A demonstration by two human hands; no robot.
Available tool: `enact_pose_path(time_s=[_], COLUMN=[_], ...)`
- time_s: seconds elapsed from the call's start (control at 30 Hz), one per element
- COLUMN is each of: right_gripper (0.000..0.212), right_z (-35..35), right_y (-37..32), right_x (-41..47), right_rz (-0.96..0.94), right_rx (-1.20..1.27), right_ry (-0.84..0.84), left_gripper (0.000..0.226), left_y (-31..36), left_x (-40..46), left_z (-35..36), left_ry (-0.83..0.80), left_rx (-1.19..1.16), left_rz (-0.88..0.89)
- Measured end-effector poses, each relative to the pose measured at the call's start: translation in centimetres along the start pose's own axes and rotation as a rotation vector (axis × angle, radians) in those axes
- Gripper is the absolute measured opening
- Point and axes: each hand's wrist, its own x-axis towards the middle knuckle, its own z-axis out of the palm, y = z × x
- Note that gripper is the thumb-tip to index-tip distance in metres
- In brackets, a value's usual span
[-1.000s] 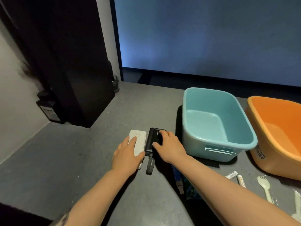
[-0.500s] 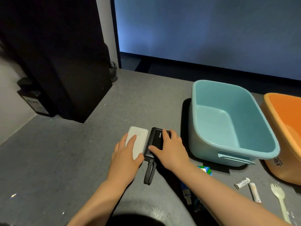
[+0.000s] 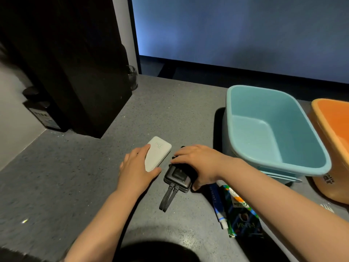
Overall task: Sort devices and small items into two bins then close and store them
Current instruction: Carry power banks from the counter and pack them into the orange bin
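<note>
Dark speckled countertop (image 3: 170, 114) carries the work, with a blue-lit wall behind it. On it, near centre, lie two devices side by side: a white power bank (image 3: 158, 153) on the left and a black power bank (image 3: 178, 177) just to its right, its twin black straps trailing toward the near edge. The left hand (image 3: 137, 170) grips the white unit, fingers along its left edge and thumb at its near end. The right hand (image 3: 201, 163) covers the black unit with fingers curled over its far edge and thumb at its near right corner; the near end of that unit appears tipped up off the surface. Both bins stand at the right, open and holding nothing: the blue bin (image 3: 279, 163) close beside the right hand, the orange bin (image 3: 321, 114) beyond it, partly out of view. A toothpaste tube (image 3: 217, 207) and a printed packet (image 3: 241, 212) lie near the right forearm, unsorted. Judgement: the step in hand is lifting both devices for transfer to a bin. It is best done by securing each unit across its width before raising it and keeping the loose straps clear of the blue rim. Compared with half a second ago, the fingers have moved from lying flat on top of the units to closing round their edges, and the black unit has begun to lift.
</note>
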Motion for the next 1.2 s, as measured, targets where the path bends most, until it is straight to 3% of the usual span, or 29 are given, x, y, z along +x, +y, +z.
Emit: enact_pose_path(time_s=[0.2,0.4,0.5,0.67,0.9,1.2], right_gripper=[0.090,0.077,0.071,0.067,0.067,0.067], right_z=[0.0,0.5,0.7,-0.8,-3.4,0.0], right_y=[0.3,0.1,-0.5,-1.7,-1.2,5.4], right_x=[1.6,0.4,-1.4,-5.7,-13.1,-26.2], right_rz=[-0.081,-0.081,-0.044,0.025,0.307,0.741], right_rx=[-0.057,0.051,0.172,0.306,0.353,0.408], right_ry=[-0.027,0.105,0.255,0.653,1.096,1.288], left_gripper=[0.075,0.062,0.058,0.071,0.065,0.079], left_y=[-0.3,-0.3,-0.2,2.2,9.2,21.8], left_x=[0.6,0.3,-0.1,-0.8,-1.2,-3.9], left_z=[-0.1,-0.3,-1.3,-4.1,-5.1,-0.3], left_ry=[0.076,0.184,0.288,0.411,0.384,0.233], left_rx=[-0.136,-0.216,-0.255,-0.375,-0.484,-0.622], left_rz=[-0.064,-0.066,-0.051,-0.010,0.154,0.339])
